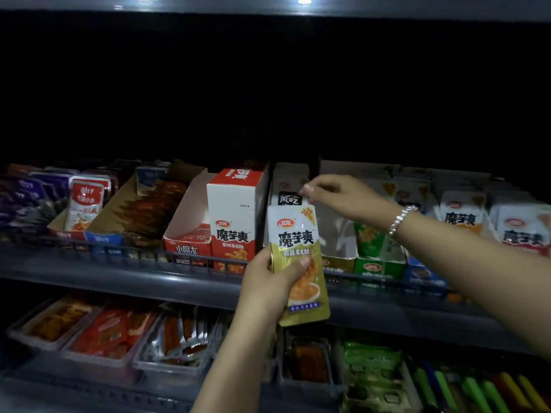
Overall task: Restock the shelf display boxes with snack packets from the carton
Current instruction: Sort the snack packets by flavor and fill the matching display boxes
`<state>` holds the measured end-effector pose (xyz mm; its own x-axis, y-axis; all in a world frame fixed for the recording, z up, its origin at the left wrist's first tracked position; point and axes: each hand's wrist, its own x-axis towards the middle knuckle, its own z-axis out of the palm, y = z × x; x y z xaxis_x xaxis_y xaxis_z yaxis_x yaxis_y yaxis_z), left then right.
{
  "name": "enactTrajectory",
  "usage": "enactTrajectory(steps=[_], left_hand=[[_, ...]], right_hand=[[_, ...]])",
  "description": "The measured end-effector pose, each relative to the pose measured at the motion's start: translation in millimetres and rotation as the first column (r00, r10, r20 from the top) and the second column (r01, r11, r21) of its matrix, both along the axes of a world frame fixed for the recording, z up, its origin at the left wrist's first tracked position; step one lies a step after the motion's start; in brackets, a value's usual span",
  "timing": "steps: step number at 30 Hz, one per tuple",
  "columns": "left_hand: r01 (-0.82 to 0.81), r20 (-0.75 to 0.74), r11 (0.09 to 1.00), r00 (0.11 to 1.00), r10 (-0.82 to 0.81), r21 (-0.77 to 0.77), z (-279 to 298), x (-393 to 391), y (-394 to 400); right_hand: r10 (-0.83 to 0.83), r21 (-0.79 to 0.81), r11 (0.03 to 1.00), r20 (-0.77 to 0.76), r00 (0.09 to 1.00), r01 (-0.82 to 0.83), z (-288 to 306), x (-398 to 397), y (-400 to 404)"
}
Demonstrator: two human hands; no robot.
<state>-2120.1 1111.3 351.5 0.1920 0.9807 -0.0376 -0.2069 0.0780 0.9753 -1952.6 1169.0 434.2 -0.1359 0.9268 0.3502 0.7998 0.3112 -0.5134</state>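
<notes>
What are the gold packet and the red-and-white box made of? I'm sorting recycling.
Gold packet: glossy plastic or foil film, judging by its sheen and crinkled highlights. Red-and-white box: printed cardboard, matte, with flat stiff panels and crisp folded edges.

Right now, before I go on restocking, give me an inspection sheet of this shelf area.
Surface: middle shelf with a low front rail, dimly lit.
Job's things: gold snack packet held upright in front of the shelf; white display box behind it, looks mostly empty; carton not in view.
Clutter: red and white box standing upright beside it; trays of packets on the lower shelf.
Grips: left hand holds the gold packet; right hand pinches a white packet in the box.
Cables: nothing seen.
Surroundings: dark space above.
</notes>
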Motion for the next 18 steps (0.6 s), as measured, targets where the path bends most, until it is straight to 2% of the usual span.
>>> enactTrajectory(steps=[3,5,9,12,15,18], left_hand=[[0.058,-0.036,0.998,0.998,-0.057,0.027,2.8,5.9,-6.1],[0.106,-0.062,0.993,0.993,-0.102,0.057,3.9,13.1,-11.3],[0.119,-0.070,0.985,0.991,-0.111,0.128,3.8,33.7,-19.0],[0.157,-0.079,0.975,0.986,-0.146,0.160,4.9,49.2,-21.4],[0.213,-0.190,0.952,0.966,-0.173,0.219,5.2,62.2,-21.9],[0.207,-0.319,0.911,0.944,-0.089,0.358,7.6,77.1,-24.2]], right_hand=[[0.108,-0.257,0.960,-0.033,0.994,-0.113,6.1,7.2,-32.4],[0.116,-0.321,0.940,-0.029,0.993,-0.119,8.0,12.8,-49.1],[0.002,-0.289,0.957,-0.015,1.000,-0.006,12.1,29.7,-72.5],[-0.075,-0.234,0.971,-0.059,0.995,0.060,15.9,46.6,-86.4],[-0.153,-0.205,0.970,-0.082,0.985,0.134,17.5,66.8,-96.7],[-0.158,-0.241,0.962,-0.106,0.982,0.129,22.9,84.5,-110.8]])
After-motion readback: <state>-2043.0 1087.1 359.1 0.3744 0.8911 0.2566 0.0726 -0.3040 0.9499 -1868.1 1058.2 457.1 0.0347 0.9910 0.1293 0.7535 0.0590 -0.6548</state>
